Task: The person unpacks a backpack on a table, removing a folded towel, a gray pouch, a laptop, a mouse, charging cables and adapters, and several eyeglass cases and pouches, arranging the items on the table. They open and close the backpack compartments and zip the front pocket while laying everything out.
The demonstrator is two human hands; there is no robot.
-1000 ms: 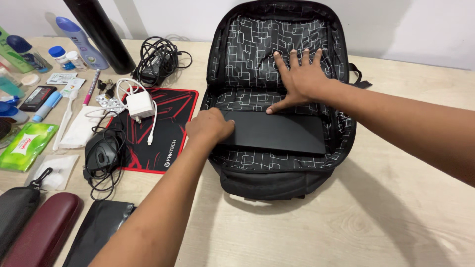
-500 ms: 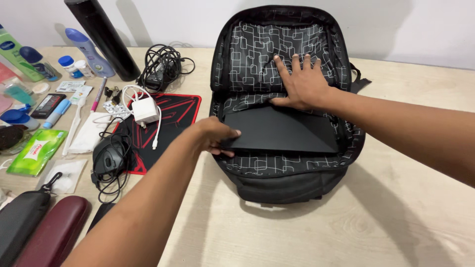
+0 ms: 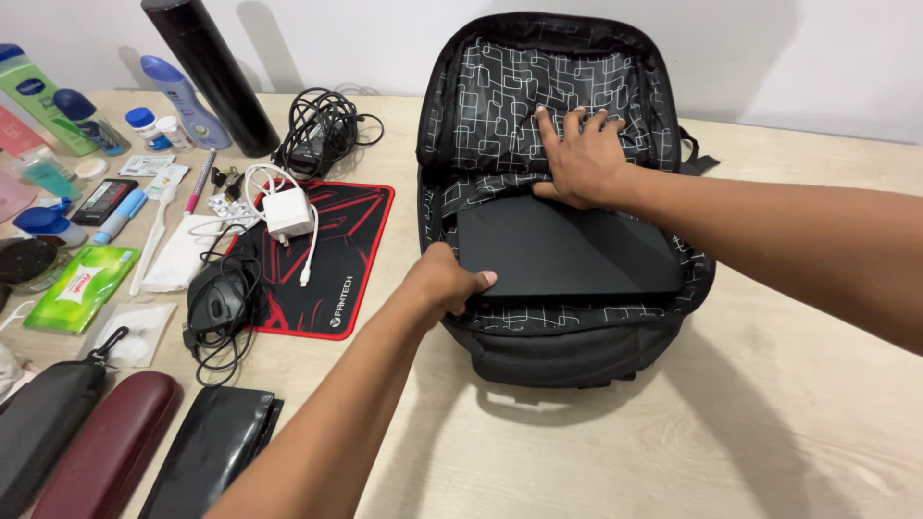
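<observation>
Pale wooden surface (image 3: 788, 423): left hand (image 3: 444, 284) grips a black laptop (image 3: 562, 252) half-seated in the open backpack (image 3: 567, 351); right hand (image 3: 582, 159), open, presses back the lining; mouse pad (image 3: 336, 255) and charger (image 3: 288, 211) remain outside.

One backpack (image 3: 577, 356); one laptop (image 3: 562, 255); one mouse (image 3: 216, 300) — two hands (image 3: 444, 284).

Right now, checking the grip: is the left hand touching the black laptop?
Touching. The head view shows the left hand gripping the black laptop's near-left corner, thumb on top.
</observation>
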